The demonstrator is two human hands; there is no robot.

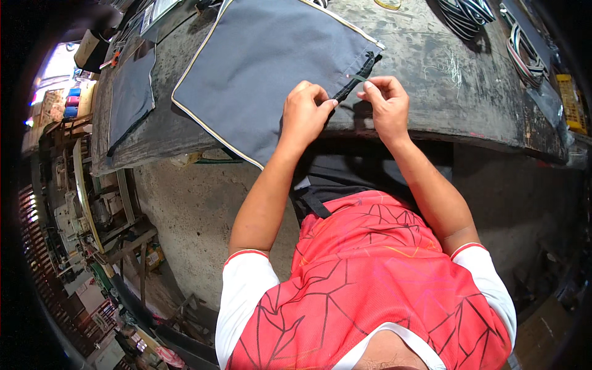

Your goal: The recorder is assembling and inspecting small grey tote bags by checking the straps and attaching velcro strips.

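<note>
A grey fabric panel [259, 68] with cream piping lies flat on the dark worktable, one corner over its near edge. Along its right side runs a gathered black strip [365, 69], which may be a zip or edging; I cannot tell which. My left hand [305, 114] is closed at the lower end of this strip, thumb and fingers pinching the panel's edge. Just right of it, my right hand [388, 108] pinches the end of a thin greenish strip [356, 78] that crosses the black one. Whether the two are joined is too small to tell.
The worktable [425, 92] has a worn, scratched top and a curved-looking near edge. Another grey panel [132, 92] lies at the left. Coiled cords or piping [465, 15] rest at the far right, with another striped coil [524, 55] and a yellow basket [570, 102] beyond.
</note>
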